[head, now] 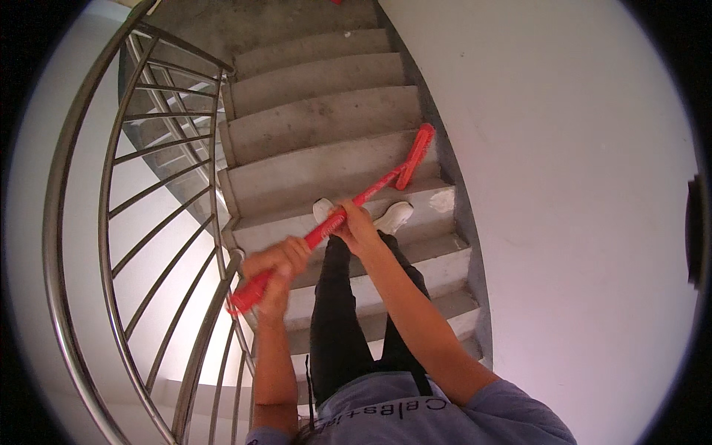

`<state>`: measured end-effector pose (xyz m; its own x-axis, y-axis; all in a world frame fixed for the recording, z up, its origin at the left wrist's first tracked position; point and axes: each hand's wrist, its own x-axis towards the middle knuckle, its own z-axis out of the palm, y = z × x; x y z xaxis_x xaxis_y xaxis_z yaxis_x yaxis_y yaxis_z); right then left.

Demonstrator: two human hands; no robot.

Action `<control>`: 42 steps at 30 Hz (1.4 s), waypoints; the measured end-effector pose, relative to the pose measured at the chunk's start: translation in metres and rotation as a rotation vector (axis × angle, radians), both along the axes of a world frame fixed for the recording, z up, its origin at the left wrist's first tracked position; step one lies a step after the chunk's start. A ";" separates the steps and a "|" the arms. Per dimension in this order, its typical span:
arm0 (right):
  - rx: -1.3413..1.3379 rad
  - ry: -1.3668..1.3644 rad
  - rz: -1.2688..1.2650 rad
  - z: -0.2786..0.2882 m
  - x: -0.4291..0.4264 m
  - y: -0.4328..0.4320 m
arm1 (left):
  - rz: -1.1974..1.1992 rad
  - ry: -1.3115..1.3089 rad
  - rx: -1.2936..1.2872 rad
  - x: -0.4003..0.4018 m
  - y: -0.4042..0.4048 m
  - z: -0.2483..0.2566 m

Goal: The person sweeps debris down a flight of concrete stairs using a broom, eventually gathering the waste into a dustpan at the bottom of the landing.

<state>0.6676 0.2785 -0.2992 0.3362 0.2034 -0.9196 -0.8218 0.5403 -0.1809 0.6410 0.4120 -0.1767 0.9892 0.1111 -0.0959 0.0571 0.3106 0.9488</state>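
Observation:
A red broom (374, 191) slants across the staircase in front of me. My left hand (278, 270) is wrapped around the handle near its top end, close to the railing. Lower down the same handle, my right hand (353, 227) grips it above my shoes. The red broom head (415, 157) is at the right end of a stair tread (311, 206), near the wall-side skirting. I cannot tell whether its bristles touch the concrete.
A stainless steel railing (105, 211) runs along the left side. On the right rises a white wall (567, 194) with a dark grey skirting band (473, 245). Concrete steps (328, 105) lead down to a landing (267, 22). My white shoes (395, 217) stand on a step.

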 end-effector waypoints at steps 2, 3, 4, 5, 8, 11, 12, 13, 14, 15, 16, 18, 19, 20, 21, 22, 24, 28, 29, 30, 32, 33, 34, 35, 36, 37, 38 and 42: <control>0.046 0.026 -0.091 -0.010 0.013 0.026 | 0.008 -0.014 0.026 0.023 0.021 -0.006; 0.126 0.016 -0.128 -0.013 0.024 0.040 | -0.058 0.009 0.019 0.036 0.032 -0.003; 0.175 0.049 -0.158 -0.012 0.032 0.049 | -0.065 0.040 0.101 0.048 0.036 0.001; 0.257 -0.017 -0.159 -0.007 0.038 0.054 | -0.097 0.078 0.174 0.059 0.039 0.007; 0.357 -0.048 -0.184 0.022 0.042 0.060 | -0.135 -0.096 0.071 0.075 0.049 0.047; 0.377 -0.038 -0.266 0.055 0.019 0.050 | -0.332 -0.197 0.032 0.074 0.049 0.079; 0.394 -0.042 -0.293 0.059 0.015 0.049 | -0.338 -0.207 0.024 0.075 0.048 0.080; 0.460 -0.081 -0.323 0.058 0.014 0.048 | -0.334 -0.124 0.072 0.078 0.048 0.079; 0.467 -0.057 -0.358 0.054 0.015 0.050 | -0.361 -0.104 0.098 0.085 0.048 0.073; 0.455 -0.033 -0.389 0.047 0.019 0.053 | -0.379 -0.106 0.112 0.093 0.048 0.063; 0.466 -0.029 -0.426 0.036 0.027 0.057 | -0.370 -0.073 0.125 0.102 0.045 0.051; 0.533 -0.083 -0.448 0.017 0.046 0.068 | -0.415 -0.097 0.171 0.119 0.047 0.037; 0.588 -0.134 -0.431 0.009 0.057 0.074 | -0.408 -0.136 0.231 0.124 0.049 0.035; 0.575 -0.132 -0.413 0.006 0.066 0.080 | -0.388 -0.197 0.289 0.128 0.053 0.037; 0.604 -0.198 -0.362 0.006 0.072 0.086 | -0.369 -0.255 0.347 0.131 0.058 0.041; 0.562 -0.204 -0.311 0.011 0.075 0.092 | -0.340 -0.229 0.328 0.131 0.064 0.049; 0.542 -0.209 -0.257 0.027 0.080 0.103 | -0.369 -0.286 0.318 0.123 0.071 0.066; 0.566 -0.217 -0.195 0.062 0.084 0.108 | -0.294 -0.423 0.357 0.089 0.062 0.085; 0.546 -0.217 -0.174 0.066 0.083 0.106 | -0.284 -0.437 0.333 0.083 0.064 0.087; 0.477 -0.301 -0.083 0.068 0.083 0.101 | -0.232 -0.420 0.352 0.076 0.062 0.088; 0.282 -0.257 0.033 0.061 0.083 0.085 | -0.096 -0.365 0.334 0.061 0.051 0.079; 0.247 -0.289 0.072 0.054 0.083 0.077 | -0.010 -0.331 0.305 0.055 0.042 0.069; 0.103 -0.253 0.109 0.044 0.084 0.065 | -0.004 -0.302 0.300 0.051 0.032 0.058; 0.029 -0.275 0.127 0.032 0.086 0.051 | 0.001 -0.276 0.299 0.046 0.021 0.045; -0.032 -0.281 0.171 0.018 0.090 0.036 | -0.018 -0.228 0.373 0.041 0.010 0.033; -0.140 -0.246 0.231 0.003 0.094 0.020 | -0.041 -0.189 0.460 0.036 -0.002 0.019; -0.176 -0.265 0.254 -0.012 0.097 0.005 | 0.021 -0.101 0.364 0.032 -0.017 0.005; -0.328 -0.261 0.380 -0.081 0.113 -0.050 | 0.140 0.106 0.225 0.033 -0.069 -0.058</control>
